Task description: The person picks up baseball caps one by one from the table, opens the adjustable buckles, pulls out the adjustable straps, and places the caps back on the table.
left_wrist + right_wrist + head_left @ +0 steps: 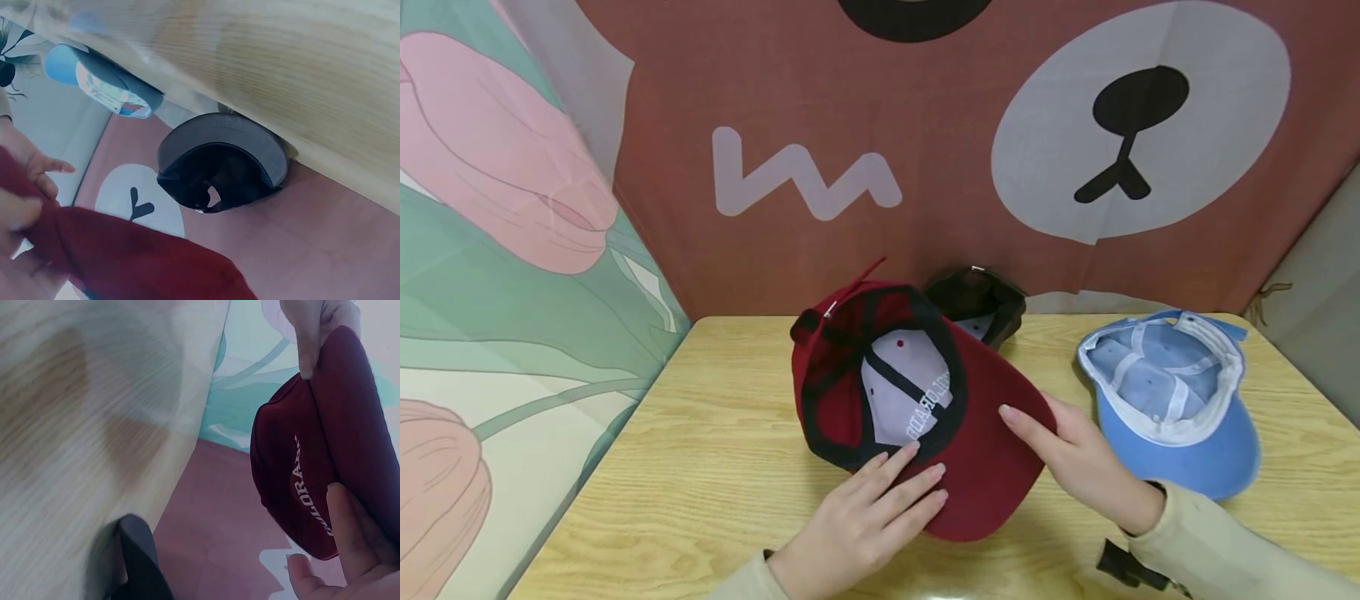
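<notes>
A dark red baseball cap is held up over the table, its inside facing the head camera. White lettering shows on its front in the right wrist view. My left hand grips it where brim meets crown, fingers spread over the inner side, thumb hidden in the head view. At the brim's right edge my right hand pinches it, thumb on the near face and fingers behind. Behind the red cap, partly covered by it, lies a black cap. A light blue cap rests inside-up to the right.
The wooden table runs back to a brown hanging cloth with a printed bear face. A cloth with printed tulips hangs along the left side. A small black object is by the right sleeve.
</notes>
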`<state>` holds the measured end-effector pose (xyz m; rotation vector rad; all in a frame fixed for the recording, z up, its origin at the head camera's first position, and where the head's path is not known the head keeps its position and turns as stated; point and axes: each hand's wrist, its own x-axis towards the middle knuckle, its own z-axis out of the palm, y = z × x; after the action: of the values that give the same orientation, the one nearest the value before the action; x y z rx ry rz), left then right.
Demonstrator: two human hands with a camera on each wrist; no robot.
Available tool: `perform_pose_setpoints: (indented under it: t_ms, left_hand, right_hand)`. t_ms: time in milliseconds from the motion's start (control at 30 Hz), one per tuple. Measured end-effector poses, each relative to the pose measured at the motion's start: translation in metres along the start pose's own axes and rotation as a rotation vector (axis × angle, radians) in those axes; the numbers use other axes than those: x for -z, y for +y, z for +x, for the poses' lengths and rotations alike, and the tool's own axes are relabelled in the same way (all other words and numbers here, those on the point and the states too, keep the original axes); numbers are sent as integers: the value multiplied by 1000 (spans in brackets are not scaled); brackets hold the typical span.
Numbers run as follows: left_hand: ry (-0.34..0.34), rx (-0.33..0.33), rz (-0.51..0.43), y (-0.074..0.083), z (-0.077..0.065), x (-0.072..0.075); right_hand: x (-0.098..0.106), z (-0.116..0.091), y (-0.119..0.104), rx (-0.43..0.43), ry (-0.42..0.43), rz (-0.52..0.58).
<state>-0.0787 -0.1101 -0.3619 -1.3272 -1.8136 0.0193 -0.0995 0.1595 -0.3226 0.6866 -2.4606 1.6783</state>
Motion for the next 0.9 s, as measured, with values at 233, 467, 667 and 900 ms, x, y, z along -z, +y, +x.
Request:
perform_pose_setpoints:
  t_ms: [233, 467, 667, 900]
  left_hand:
    - [27, 136, -140, -3, -4, 1]
    - [173, 506, -317, -10, -7, 4]
    - [296, 881, -521, -10, -3, 14]
    - [319, 1218, -816, -15, 9, 24]
  right_hand:
    - [10, -5, 10, 36, 74, -115]
    - [21, -10, 17, 18, 93, -190]
    - [28, -11, 22, 51, 139, -263]
    - [34, -12, 25, 120, 149, -269]
